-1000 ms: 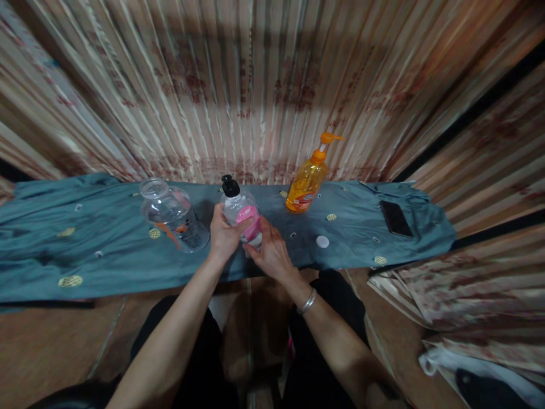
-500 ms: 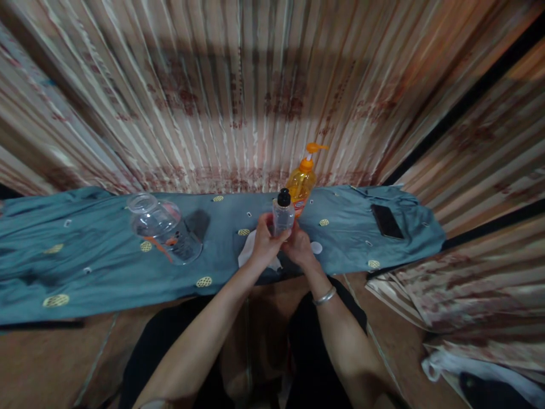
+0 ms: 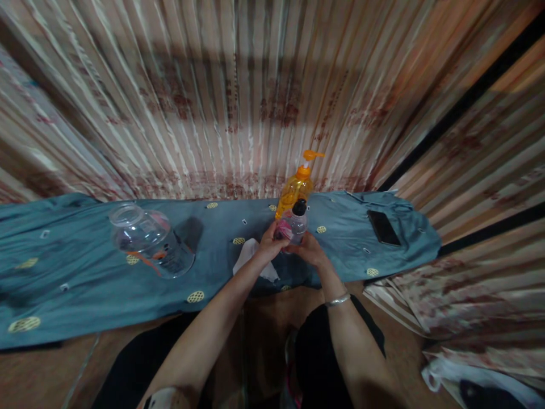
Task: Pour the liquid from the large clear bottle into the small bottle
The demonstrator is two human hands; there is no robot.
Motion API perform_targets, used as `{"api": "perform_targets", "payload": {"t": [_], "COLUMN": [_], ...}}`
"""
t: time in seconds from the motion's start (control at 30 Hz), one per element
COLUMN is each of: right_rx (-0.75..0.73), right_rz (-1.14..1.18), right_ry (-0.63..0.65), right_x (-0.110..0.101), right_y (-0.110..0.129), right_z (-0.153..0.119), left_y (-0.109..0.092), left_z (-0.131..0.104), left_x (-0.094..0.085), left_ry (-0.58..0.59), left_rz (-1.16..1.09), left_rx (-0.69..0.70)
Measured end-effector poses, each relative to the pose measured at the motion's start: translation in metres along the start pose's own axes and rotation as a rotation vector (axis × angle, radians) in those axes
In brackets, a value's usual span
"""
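A small clear bottle with a black cap (image 3: 299, 222) is held between my two hands, tilted slightly right, with a pink patch on its left side. My left hand (image 3: 271, 243) is closed on the bottle from the left. From the right, my right hand (image 3: 307, 249) grips its lower part. Just behind it stands an orange pump bottle (image 3: 295, 190). A crumpled white tissue (image 3: 250, 260) lies on the cloth beside my left wrist.
On the left of the blue cloth-covered table (image 3: 225, 224) stands a large clear jar (image 3: 159, 247). A black phone (image 3: 384, 228) lies on the right. A pleated curtain (image 3: 251, 102) hangs behind the table. White cloth (image 3: 451, 372) lies at the lower right.
The small bottle has moved slightly right and down in view and turned, showing its pink patch. Both hands moved with it. More of the tissue shows, and the white disc is no longer visible.
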State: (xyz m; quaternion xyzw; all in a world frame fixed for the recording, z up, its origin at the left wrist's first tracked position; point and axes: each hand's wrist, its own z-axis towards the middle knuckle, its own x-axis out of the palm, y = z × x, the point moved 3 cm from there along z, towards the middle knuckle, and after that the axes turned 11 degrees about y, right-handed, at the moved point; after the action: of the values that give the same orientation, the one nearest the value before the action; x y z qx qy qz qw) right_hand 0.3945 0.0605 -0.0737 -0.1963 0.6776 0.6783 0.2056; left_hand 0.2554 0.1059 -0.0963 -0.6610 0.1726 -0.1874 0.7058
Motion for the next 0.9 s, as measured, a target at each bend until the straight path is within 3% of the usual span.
{"api": "perform_targets", "payload": {"t": [0.13,0.23,0.6,0.77,0.9], "right_rx": [0.138,0.149,0.119,0.159,0.183], "right_rz": [-0.29,-0.455,-0.535,-0.541,-0.558], "right_ry": [-0.039,-0.066,-0.196,-0.172,-0.194], "right_x": [-0.017,-0.021,-0.017,-0.015,-0.023], "right_y": [0.002,0.005,0.0,-0.001,-0.004], "right_z": [-0.009,-0.011,0.003,0.004,-0.003], "left_y": [0.003,0.006,0.012,0.011,0.011], "left_z": [-0.001,-0.001,0.008,0.007,-0.012], "left_x": [0.008,0.016,0.035,0.029,0.009], "left_ry": [-0.023,-0.076,-0.139,-0.122,-0.133], "left_rz": [-0.034,-0.061,-0.092,-0.09,-0.077], "left_rx": [0.041,0.065,0.101,0.073,0.023]}}
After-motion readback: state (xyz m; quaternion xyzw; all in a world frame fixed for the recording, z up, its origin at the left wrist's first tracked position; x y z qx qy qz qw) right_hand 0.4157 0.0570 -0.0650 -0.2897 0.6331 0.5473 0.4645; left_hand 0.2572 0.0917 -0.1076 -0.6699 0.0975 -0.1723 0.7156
